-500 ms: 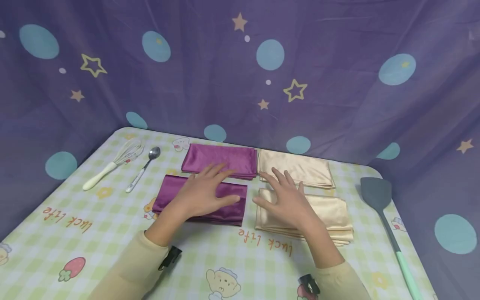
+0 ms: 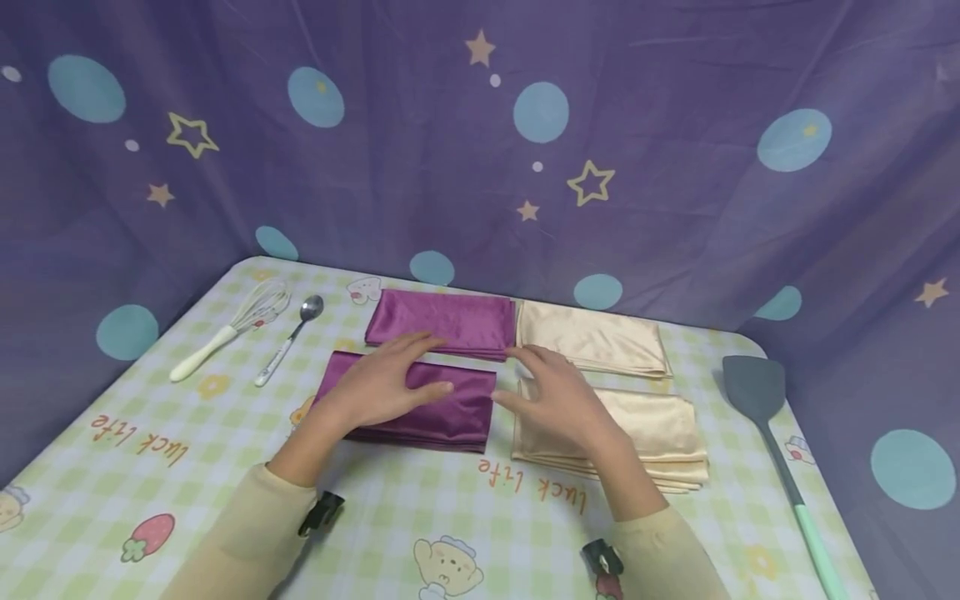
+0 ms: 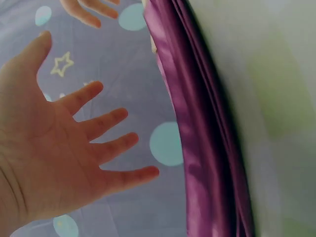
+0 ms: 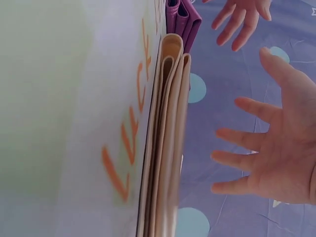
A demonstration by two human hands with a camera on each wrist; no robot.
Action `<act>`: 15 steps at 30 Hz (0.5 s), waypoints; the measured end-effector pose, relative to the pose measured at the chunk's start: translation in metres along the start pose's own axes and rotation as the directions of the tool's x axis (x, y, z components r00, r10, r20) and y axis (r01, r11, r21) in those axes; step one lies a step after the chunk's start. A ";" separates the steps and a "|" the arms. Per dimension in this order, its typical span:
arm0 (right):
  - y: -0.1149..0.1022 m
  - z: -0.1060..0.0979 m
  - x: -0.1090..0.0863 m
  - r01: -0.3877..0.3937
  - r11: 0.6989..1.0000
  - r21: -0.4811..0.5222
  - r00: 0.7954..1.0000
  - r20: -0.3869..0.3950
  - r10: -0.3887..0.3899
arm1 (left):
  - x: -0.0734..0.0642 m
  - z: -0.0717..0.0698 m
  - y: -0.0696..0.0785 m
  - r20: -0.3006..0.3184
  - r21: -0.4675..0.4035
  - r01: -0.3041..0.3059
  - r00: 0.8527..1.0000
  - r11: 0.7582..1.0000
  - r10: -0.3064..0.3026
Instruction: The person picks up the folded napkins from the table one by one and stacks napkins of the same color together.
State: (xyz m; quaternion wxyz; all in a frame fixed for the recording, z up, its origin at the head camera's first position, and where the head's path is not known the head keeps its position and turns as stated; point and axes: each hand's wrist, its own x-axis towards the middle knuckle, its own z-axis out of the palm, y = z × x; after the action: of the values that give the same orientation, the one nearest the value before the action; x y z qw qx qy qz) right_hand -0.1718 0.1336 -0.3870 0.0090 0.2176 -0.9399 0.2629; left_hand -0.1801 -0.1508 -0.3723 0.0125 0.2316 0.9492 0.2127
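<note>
Orange "luck life" lettering (image 2: pixel 532 486) is printed twice on the checked tablecloth (image 2: pixel 382 546), upside down from the head view. Left hand (image 2: pixel 382 385) and right hand (image 2: pixel 558 396) hover, fingers extended and gripping nothing, partly hiding the near purple cloth (image 2: pixel 457 412) and near beige cloth (image 2: pixel 660 421). Behind lie the far purple cloth (image 2: pixel 450 321) and far beige cloth (image 2: pixel 588 333); whisk (image 2: pixel 229 328) and spoon (image 2: pixel 288 340) left, turner (image 2: pixel 780 461) right.

Purple starry curtain (image 2: pixel 435 158) behind checked table (image 2: pixel 247 450)
</note>
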 end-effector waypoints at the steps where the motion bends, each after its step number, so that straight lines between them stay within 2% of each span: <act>1: -0.001 0.001 0.002 0.005 1.000 0.017 1.000 0.007 -0.006 | 0.000 0.000 -0.004 -0.006 -0.017 -0.004 1.000 1.000 0.003; 5: -0.005 0.007 0.010 0.039 0.997 0.072 0.999 0.027 -0.041 | -0.003 -0.001 -0.021 -0.030 -0.066 -0.010 1.000 0.998 0.008; 8: -0.008 0.011 0.015 0.055 0.993 0.109 0.998 0.031 -0.059 | -0.005 -0.002 -0.031 -0.028 -0.082 0.012 0.999 0.997 -0.015; 15: -0.012 0.016 0.025 0.079 0.990 0.120 0.996 0.041 -0.085 | -0.006 -0.004 -0.045 -0.014 -0.067 0.059 0.998 0.996 -0.060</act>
State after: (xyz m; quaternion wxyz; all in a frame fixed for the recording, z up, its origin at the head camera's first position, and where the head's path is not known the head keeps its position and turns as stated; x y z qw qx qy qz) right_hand -0.1883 0.1061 -0.3913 -0.0148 0.2622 -0.9130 0.3122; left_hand -0.1949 -0.1909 -0.3876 0.0190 0.2008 0.9482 0.2455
